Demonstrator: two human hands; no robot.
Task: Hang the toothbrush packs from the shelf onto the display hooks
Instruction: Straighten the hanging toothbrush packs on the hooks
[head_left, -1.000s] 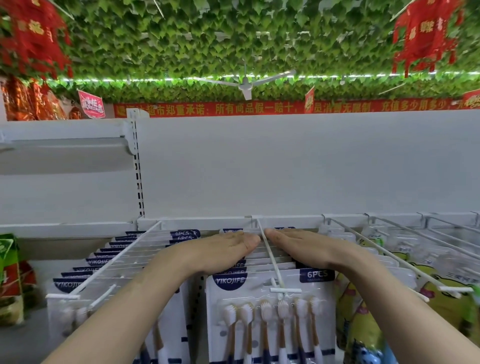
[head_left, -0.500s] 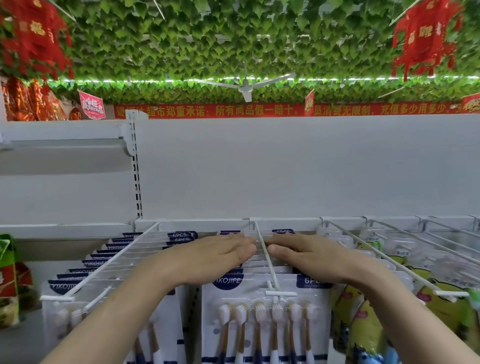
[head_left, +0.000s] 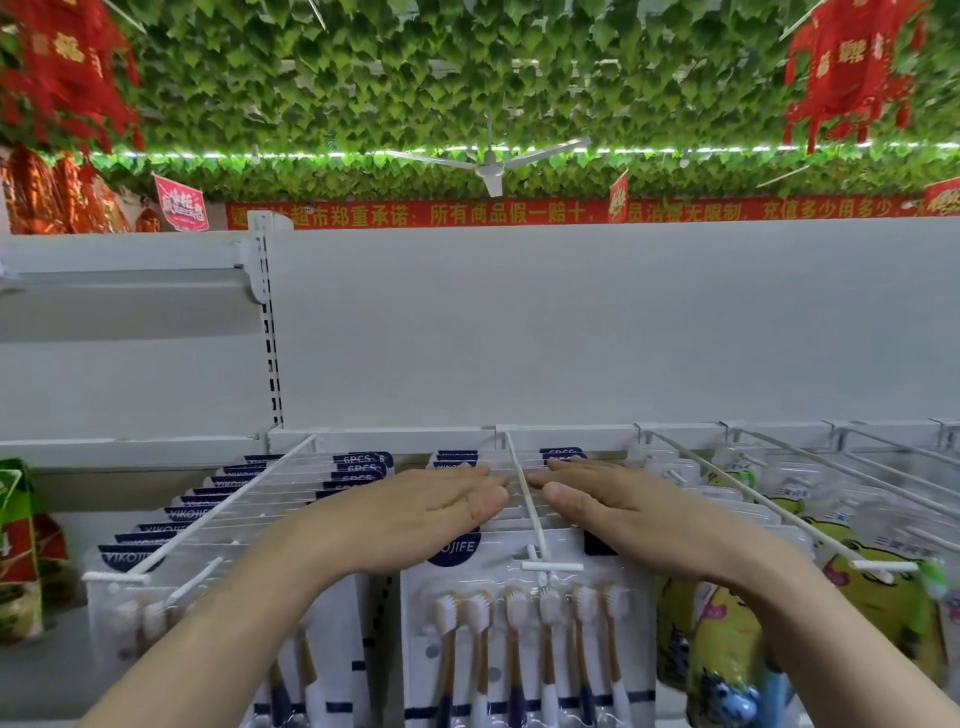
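left hand (head_left: 410, 512), right hand (head_left: 623, 512), flat on toothbrush packs (head_left: 524, 613)

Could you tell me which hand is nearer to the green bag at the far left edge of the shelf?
Left. The left hand lies left of the middle hook, toward the green bag; the right hand lies beyond it.

We note glossy clear plastic blisters over white card on the toothbrush packs (head_left: 524, 639). The display hook (head_left: 525, 506) is white-coated wire, smooth. The shelf back panel (head_left: 597, 327) appears as matt white painted metal. Neighbouring yellow packs (head_left: 878, 587) show shiny film.
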